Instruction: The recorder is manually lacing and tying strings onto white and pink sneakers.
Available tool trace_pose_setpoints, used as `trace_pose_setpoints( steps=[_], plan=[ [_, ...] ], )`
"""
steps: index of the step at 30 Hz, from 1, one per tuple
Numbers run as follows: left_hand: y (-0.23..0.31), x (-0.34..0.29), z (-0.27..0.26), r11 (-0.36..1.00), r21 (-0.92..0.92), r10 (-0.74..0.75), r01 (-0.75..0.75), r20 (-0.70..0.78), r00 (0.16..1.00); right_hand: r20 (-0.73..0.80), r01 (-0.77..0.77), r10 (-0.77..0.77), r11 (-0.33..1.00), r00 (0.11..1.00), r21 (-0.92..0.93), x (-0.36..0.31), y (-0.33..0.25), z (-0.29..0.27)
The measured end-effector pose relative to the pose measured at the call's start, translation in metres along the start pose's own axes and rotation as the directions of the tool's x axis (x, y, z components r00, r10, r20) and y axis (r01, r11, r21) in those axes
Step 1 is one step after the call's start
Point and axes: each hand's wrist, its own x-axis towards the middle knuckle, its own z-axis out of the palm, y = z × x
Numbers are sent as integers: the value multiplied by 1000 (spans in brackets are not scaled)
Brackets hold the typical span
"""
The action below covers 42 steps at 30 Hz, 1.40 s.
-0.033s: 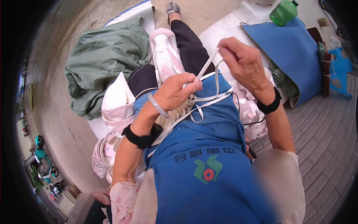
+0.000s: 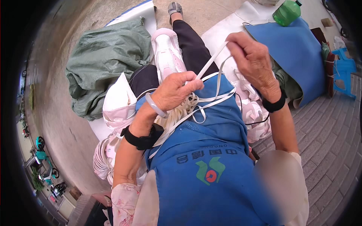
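Note:
My left hand (image 2: 174, 92) pinches a flat white shoelace (image 2: 212, 62) between thumb and fingers, above my lap. Higher and to the right, my right hand (image 2: 253, 62) is closed on the same lace, which runs taut between the two hands. A loop of it hangs below my right fingers. A bundle of cream-white laces (image 2: 171, 122) lies across the blue apron (image 2: 211, 128), partly hidden under my left hand and wrist. Just beyond my left hand, a pink and white shoe upper (image 2: 166, 49) rests along my leg.
More pink and white uppers lie on the left (image 2: 120, 100) and right (image 2: 256, 116) of my lap. A green woven sack (image 2: 109, 64) is at the far left. On the right are a blue sheet (image 2: 290, 52), a green bottle (image 2: 287, 14) and a blue stool (image 2: 344, 73).
My right hand has shifted slightly right, and my left hand a little left. The stretch of lace between them is a bit longer.

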Motion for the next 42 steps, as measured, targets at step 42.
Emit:
trace_pose_setpoints(
  steps=[42],
  plan=[
    [2, -106, -171, 135, -741, 92, -657, -651, 753, 99, -269, 825, 66, 556, 961, 62, 88, -116]
  ],
)
